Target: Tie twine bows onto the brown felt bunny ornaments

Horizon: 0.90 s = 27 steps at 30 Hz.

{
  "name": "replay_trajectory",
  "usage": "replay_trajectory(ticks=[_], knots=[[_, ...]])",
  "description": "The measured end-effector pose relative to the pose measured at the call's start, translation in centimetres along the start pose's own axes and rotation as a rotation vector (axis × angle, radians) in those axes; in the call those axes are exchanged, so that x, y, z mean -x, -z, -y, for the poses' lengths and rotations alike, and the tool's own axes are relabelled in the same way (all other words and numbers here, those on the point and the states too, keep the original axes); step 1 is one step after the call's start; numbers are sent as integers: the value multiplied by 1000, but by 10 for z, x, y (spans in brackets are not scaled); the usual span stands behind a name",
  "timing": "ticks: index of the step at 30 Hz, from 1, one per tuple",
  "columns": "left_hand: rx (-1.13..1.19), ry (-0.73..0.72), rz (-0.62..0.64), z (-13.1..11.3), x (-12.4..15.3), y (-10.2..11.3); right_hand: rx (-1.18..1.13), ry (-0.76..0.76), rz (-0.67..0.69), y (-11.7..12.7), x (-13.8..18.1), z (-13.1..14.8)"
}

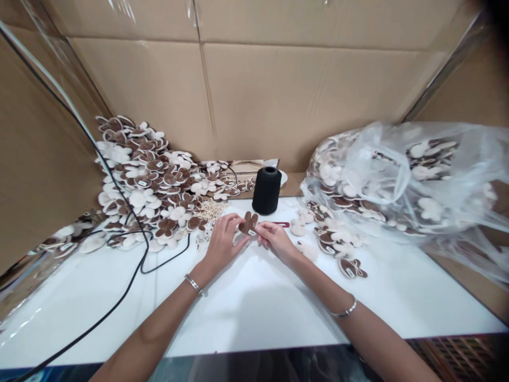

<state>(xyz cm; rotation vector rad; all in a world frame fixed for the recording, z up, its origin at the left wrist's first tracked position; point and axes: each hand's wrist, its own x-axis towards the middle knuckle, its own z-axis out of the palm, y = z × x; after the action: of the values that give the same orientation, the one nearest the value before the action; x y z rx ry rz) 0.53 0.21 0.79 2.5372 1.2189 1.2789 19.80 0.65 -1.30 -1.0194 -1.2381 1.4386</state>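
Note:
Between both hands, above the white table (222,313), is a small brown rabbit-shaped fabric patch (249,223) with a white label near its lower edge. My left hand (223,239) grips its left side with thumb and fingertips. On the right side, my right hand (278,240) pinches the edge between thumb and index finger. Just behind the hands stands a black cone of thread (266,191). A red tool (282,224), partly hidden, lies beyond my right hand. Several finished-looking patches with cord bows, such as the rabbit patch (352,268), lie to the right.
A tall heap of brown and white patches (147,180) fills the back left, with cream cord pieces (210,210) beside it. A clear plastic bag (382,180) of patches sits at the right. Black cable (131,286) crosses the left side. Cardboard walls (262,95) surround the table.

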Motion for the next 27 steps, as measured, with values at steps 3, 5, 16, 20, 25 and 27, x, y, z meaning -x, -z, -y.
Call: replay_trajectory(ticks=[3,5,16,20,25,27], knots=[[225,119,115,2,-2,-1,126,66,-7,5,-1,1],[420,267,154,4,-3,-4,160,81,-1,9,-2,1],[946,706,121,13,-6,-11,-11,-23,29,10,-4,4],[963,715,57,14,-8,-10,-99,-67,39,10,-4,7],[970,713,15,17,-9,-8,-143,-93,34,9,-3,8],[970,712,11,18,-9,-8,-135,-91,41,8,-2,8]])
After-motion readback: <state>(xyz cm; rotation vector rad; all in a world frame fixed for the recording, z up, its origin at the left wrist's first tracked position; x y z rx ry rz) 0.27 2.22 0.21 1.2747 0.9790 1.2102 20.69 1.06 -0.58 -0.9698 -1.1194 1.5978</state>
